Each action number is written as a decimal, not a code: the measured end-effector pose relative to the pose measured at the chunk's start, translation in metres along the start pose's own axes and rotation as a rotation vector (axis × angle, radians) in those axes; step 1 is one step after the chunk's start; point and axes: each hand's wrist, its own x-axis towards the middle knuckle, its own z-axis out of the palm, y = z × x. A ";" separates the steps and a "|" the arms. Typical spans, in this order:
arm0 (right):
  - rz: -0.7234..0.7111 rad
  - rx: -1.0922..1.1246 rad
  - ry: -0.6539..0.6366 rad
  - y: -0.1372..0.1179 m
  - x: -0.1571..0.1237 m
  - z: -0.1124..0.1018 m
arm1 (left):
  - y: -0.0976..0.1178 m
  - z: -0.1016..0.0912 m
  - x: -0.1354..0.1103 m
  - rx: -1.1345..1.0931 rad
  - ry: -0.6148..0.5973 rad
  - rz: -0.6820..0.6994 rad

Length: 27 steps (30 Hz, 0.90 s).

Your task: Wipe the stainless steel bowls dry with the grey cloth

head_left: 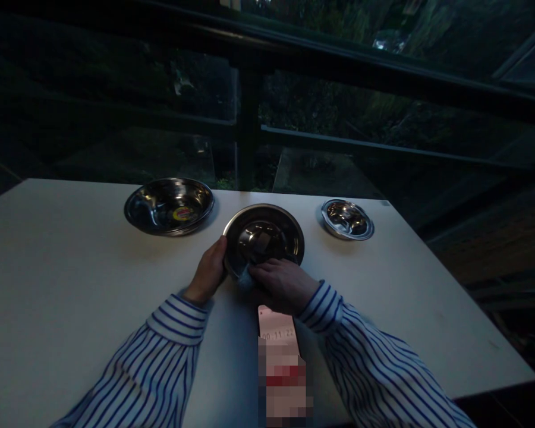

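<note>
In the middle of the table stands a round metal bowl (289,229), tilted a little toward me. My left hand (208,270) grips its left rim, thumb along the edge. Over the near rim lies my right hand (283,282), fingers closed on a pale bluish cloth (246,278) that touches the bowl's near left side. How far the cloth reaches under the fingers is hidden. To the left is a larger metal bowl (160,205) with a yellow and red sticker inside. A smaller metal bowl (346,220) sits to the right.
A phone (276,324) showing a running time lies on the white table (93,297) between my forearms, its lower part blurred out. Behind the table's far edge are dark window panes with a thick frame bar (249,131).
</note>
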 end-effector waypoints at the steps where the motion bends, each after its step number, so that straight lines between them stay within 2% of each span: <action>1: 0.004 0.001 0.006 -0.001 0.002 0.001 | 0.000 0.000 0.000 0.006 -0.008 0.001; 7: 0.021 0.034 0.134 -0.013 0.018 0.014 | 0.001 -0.007 0.001 0.080 -0.043 0.021; 12: -0.017 0.007 0.006 0.000 0.001 0.004 | 0.001 -0.004 0.001 0.063 -0.030 0.023; 15: -0.028 0.006 -0.028 0.006 -0.005 -0.001 | 0.002 -0.002 0.000 0.037 -0.052 0.014; 19: -0.002 0.024 0.036 -0.003 0.006 0.006 | 0.004 -0.002 -0.001 0.047 -0.083 0.008; 23: 0.014 0.044 0.129 -0.012 0.017 0.015 | 0.005 -0.004 -0.001 0.095 -0.032 0.019; 27: -0.018 0.029 0.063 -0.003 0.006 0.012 | 0.002 -0.004 0.001 0.075 -0.013 0.006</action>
